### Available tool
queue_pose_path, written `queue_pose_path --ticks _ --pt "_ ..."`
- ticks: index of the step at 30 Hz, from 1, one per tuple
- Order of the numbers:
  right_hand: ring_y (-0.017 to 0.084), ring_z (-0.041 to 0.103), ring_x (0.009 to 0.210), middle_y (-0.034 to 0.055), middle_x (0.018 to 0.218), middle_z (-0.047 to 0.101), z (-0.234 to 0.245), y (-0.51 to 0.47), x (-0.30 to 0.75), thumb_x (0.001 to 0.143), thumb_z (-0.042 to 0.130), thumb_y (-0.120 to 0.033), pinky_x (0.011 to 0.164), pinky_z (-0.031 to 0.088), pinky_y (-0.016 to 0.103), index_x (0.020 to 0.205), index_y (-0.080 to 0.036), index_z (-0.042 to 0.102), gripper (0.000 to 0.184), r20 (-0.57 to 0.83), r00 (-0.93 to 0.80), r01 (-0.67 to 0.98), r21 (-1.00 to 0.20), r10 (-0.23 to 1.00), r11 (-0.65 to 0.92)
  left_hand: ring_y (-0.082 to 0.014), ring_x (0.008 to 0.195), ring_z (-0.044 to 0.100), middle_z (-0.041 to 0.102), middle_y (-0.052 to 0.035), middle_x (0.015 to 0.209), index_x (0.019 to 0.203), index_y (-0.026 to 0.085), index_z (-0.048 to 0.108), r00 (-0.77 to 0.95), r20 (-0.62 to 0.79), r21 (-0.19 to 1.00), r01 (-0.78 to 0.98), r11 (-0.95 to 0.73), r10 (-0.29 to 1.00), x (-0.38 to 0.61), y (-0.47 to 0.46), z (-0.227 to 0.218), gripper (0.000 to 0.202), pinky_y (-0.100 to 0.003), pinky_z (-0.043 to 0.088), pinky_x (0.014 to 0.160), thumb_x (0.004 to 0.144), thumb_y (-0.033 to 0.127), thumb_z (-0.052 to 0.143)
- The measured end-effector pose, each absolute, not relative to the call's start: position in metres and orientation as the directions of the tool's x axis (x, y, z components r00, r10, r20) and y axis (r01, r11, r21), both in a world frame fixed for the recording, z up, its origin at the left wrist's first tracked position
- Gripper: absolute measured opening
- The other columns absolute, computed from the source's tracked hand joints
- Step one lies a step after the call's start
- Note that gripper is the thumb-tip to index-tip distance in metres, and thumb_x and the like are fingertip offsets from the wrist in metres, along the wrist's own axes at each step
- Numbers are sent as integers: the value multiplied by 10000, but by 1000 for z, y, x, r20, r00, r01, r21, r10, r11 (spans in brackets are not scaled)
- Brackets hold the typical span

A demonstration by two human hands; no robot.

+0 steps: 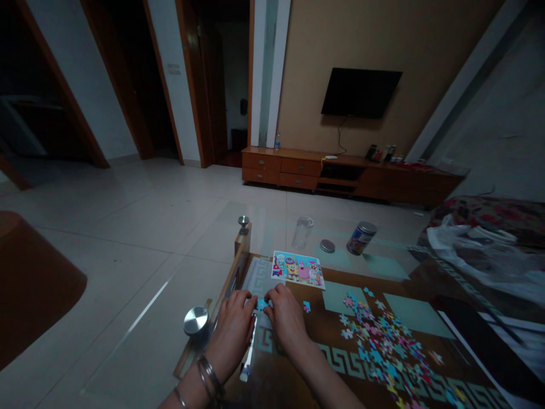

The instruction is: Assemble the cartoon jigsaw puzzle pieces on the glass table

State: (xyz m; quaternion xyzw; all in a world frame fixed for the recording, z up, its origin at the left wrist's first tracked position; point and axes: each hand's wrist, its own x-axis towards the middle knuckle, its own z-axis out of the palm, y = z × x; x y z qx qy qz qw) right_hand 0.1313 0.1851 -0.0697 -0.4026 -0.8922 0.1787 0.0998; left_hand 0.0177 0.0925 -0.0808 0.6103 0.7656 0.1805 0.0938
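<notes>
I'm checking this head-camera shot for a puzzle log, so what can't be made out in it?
- Blue puzzle pieces: in the head view, the fingers of the left hand and right hand hide their outlines and any grip.
- Thin white object: the left hand hides its upper end.
- Scattered puzzle pieces: too small and dim to read their printing; the bottom edge cuts off the nearest.
</notes>
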Motion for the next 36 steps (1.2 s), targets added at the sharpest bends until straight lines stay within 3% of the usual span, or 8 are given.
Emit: queue_pose_path --ticks 11,21,30,36 --pt "262 605 998 109 1001 658 -68 189 126 778 645 -92 831 425 302 913 -143 685 150 -46 -619 733 -392 784 556 -244 1164 442 538 -85 1216 1209 188 551 -298 57 387 886 254 953 11 91 -72 425 -392 344 999 822 70 422" --pt "244 612 935 84 952 656 -81 194 129 751 629 -62 798 422 299 881 -161 649 165 10 -635 682 -461 773 567 -253 1155 437 533 -100 1191 1227 165 546 -325 45 470 841 267 945 7 94 -82 414 -384 345 1001 823 109 476" --pt "193 608 796 48 863 654 -94 200 134 680 614 13 718 435 279 833 -179 619 246 118 -665 546 -598 738 587 -257 1141 459 561 -88 1150 1137 179 599 -365 54 560 782 275 929 2 108 -93 366 -390 339 982 782 107 549" --pt "172 594 739 34 791 640 -97 205 137 703 628 -15 688 432 270 766 -181 677 184 105 -686 494 -659 720 567 -227 992 551 645 -54 962 958 181 667 -344 44 628 740 242 938 -4 114 -99 187 -351 383 877 800 152 571"
